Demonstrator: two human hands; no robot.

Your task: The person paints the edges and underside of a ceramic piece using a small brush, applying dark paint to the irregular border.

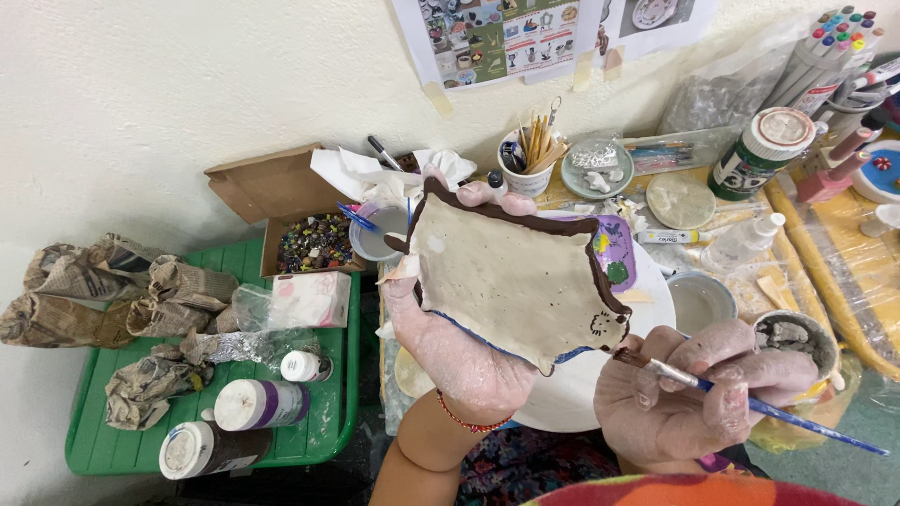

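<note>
My left hand (450, 347), smeared with pale clay slip, holds up a flat, roughly rectangular clay dish (511, 272). The dish is cream on the face turned to me, with a dark brown painted rim and a small dark mark near its lower right corner. My right hand (694, 394) grips a thin blue-handled paintbrush (750, 403), its bristles pointing at the dish's lower right corner. A red thread bracelet (473, 422) circles my left wrist.
A white round plate (600, 375) lies under the dish. Nearby are a cup of sticks and brushes (530, 159), a small bowl of slip (698, 300), a paint jar (759, 150), markers (834, 47), a bead box (314, 242), and a green tray (112, 440) with crumpled paper and jars.
</note>
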